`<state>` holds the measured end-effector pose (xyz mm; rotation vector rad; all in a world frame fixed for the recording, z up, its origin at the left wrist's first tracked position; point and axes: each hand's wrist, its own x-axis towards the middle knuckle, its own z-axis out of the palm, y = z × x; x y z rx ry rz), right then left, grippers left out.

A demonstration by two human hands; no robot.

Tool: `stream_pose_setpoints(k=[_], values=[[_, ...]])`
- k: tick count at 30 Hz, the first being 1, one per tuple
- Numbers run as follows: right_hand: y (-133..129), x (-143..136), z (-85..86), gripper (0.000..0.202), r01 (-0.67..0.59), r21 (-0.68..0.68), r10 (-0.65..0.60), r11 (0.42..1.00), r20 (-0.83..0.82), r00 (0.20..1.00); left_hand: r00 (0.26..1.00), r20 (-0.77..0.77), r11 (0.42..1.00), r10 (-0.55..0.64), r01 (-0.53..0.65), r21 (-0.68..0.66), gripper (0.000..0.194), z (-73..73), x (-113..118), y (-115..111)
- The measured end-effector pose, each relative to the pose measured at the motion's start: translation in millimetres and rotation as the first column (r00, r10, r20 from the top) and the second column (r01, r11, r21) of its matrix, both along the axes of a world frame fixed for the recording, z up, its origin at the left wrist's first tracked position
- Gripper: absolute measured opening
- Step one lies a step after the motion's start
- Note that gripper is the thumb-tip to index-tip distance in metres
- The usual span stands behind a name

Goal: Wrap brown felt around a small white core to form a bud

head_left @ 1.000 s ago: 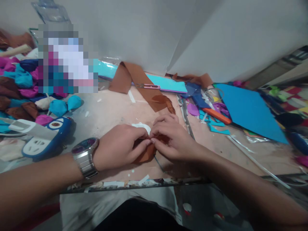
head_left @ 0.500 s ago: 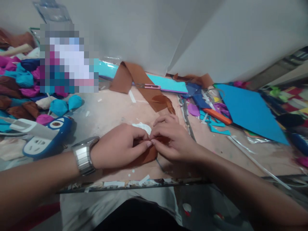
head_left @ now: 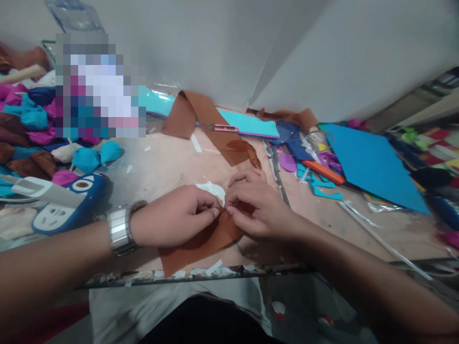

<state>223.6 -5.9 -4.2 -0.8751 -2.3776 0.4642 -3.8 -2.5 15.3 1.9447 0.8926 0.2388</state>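
My left hand (head_left: 182, 215), with a metal-band watch (head_left: 122, 230) on its wrist, pinches the edge of a piece of brown crepe-like paper (head_left: 201, 243) between thumb and forefinger. Close beside it, my right hand (head_left: 256, 205) pinches the same edge, its fingers curled and the thumb tips almost meeting. The brown piece spreads below both hands toward the table's front edge, partly hidden by them. Just beyond the fingertips lies a white patch (head_left: 211, 188), which I cannot identify. Farther back, a long folded brown strip (head_left: 215, 122) lies with pink-handled thread snips (head_left: 224, 128) on it.
Wrapped blue, magenta and brown balls (head_left: 86, 158) pile up at left, near a blue-and-white power socket (head_left: 68, 205). A blue sheet (head_left: 376, 162), an orange cutter (head_left: 324, 173) and scraps lie at right. Turquoise sheets (head_left: 256, 125) rest along the wall. The table's front edge (head_left: 251, 271) is near.
More of the brown piece now shows, opened out below my hands toward the front edge. My hands stay in nearly the same place, the left thumb slightly farther from the right.
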Motion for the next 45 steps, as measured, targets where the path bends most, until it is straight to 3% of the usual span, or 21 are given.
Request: stream_pose_setpoints(k=[9, 16, 24, 28, 35, 41, 45], values=[[1, 2, 11.1, 0.007, 0.037, -0.019, -0.036, 0.999, 0.042, 0.998, 0.998, 0.007, 0.991, -0.054, 0.055, -0.123, 0.022, 2.2, -4, 9], [2, 3, 11.5, 0.009, 0.001, -0.036, 0.0, 0.999, 0.029, 1.0, 0.999, -0.032, 0.968, -0.024, 0.015, -0.251, 0.018, 2.2, -4, 7], [1, 3, 11.8, 0.01, 0.019, -0.036, -0.019, 0.999, 0.016, 1.0, 1.0, -0.004, 0.953, 0.007, -0.008, -0.302, 0.017, 0.9, -4, 7], [2, 3, 10.2, 0.009, -0.012, -0.037, 0.012, 0.999, 0.007, 1.0, 0.999, 0.024, 0.972, -0.024, 0.029, -0.235, 0.016, 1.8, -2, 6], [1, 4, 12.9, 0.008, 0.029, -0.02, -0.029, 0.999, 0.012, 1.0, 0.998, 0.053, 0.999, 0.02, -0.019, -0.026, 0.026, 1.4, -6, 7], [2, 3, 8.3, 0.008, -0.021, -0.031, 0.021, 0.999, -0.005, 1.0, 0.999, 0.009, 0.982, -0.041, 0.042, -0.183, 0.025, 0.2, -2, 6], [2, 2, 4.2, 0.008, -0.06, -0.057, 0.061, 0.997, 0.012, 0.998, 0.995, 0.078, 0.983, -0.054, 0.067, -0.171, 0.032, -4.9, 0, 4]])
